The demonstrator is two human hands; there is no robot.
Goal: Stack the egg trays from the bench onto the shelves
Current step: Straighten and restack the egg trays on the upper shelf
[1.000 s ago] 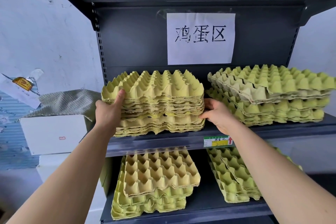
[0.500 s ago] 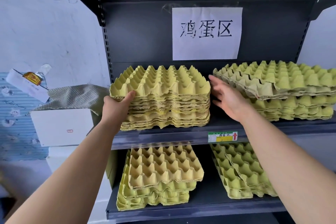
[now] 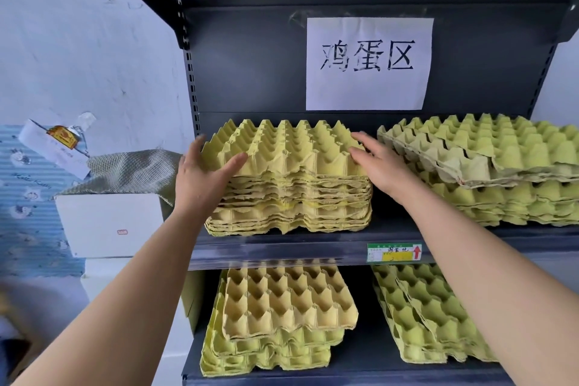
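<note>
**Hands have climbed to the top of the yellow tray stack**

Since a second ago, the left hand (image 3: 200,175) has slid up the stack's left side to its top front corner. The right hand (image 3: 380,163) has risen from the lower right corner to the top right edge.

Left of the left hand sits a white box (image 3: 109,222) with a woven cloth (image 3: 125,169) draped over it. The left hand is spread wide. Its straight fingers run up the left side of the yellow egg trays (image 3: 291,185), and its thumb lies across the front of the top tray. Its forearm reaches up from the lower left.

Between the two hands, the yellow egg trays sit nested in one stack on the upper shelf (image 3: 282,249).

The right hand lies flat and open, palm down, fingers on the top tray's right edge, gripping nothing. Its forearm comes in from the lower right. Just right of that hand is a green tray stack (image 3: 488,166) with its top tray skewed. Below the hands lie a lower yellow stack (image 3: 282,307) and a lower green stack (image 3: 432,313).

The step appears to be squaring the stack. To do it well, press inward evenly from both sides. Keep the touch light, since the pulp rims would likely crumple. Stay clear of the green tray stack beside the right hand.
</note>
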